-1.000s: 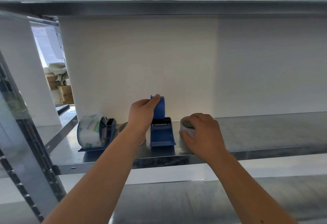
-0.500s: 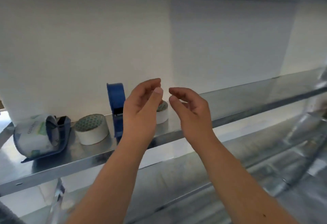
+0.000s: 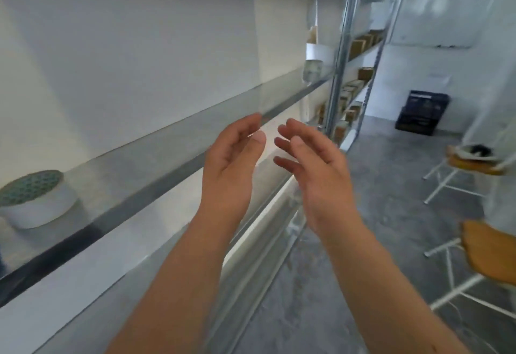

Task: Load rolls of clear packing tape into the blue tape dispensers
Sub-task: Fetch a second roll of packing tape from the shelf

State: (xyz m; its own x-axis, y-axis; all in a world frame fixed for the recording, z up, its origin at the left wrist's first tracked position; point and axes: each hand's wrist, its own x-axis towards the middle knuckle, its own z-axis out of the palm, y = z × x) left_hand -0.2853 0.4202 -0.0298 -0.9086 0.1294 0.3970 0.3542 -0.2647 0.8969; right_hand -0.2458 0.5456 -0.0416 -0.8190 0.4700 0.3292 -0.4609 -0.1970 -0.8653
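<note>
My left hand (image 3: 233, 158) and my right hand (image 3: 312, 163) hover side by side in front of the metal shelf (image 3: 156, 155), palms facing each other, fingers apart and holding nothing. One roll of tape (image 3: 36, 200) lies flat on the shelf at the far left, well away from both hands. No blue dispenser shows in this frame.
A shelf upright (image 3: 339, 51) stands beyond the hands, with cardboard boxes (image 3: 357, 46) on the racks behind it. A dark crate (image 3: 421, 112) sits on the grey floor by the far wall. White-legged stools with orange seats (image 3: 474, 163) stand at the right.
Both hands have let go of the blue dispenser and the tape roll and pulled back from the shelf. The view has swung right, so the dispensers have left the frame.
</note>
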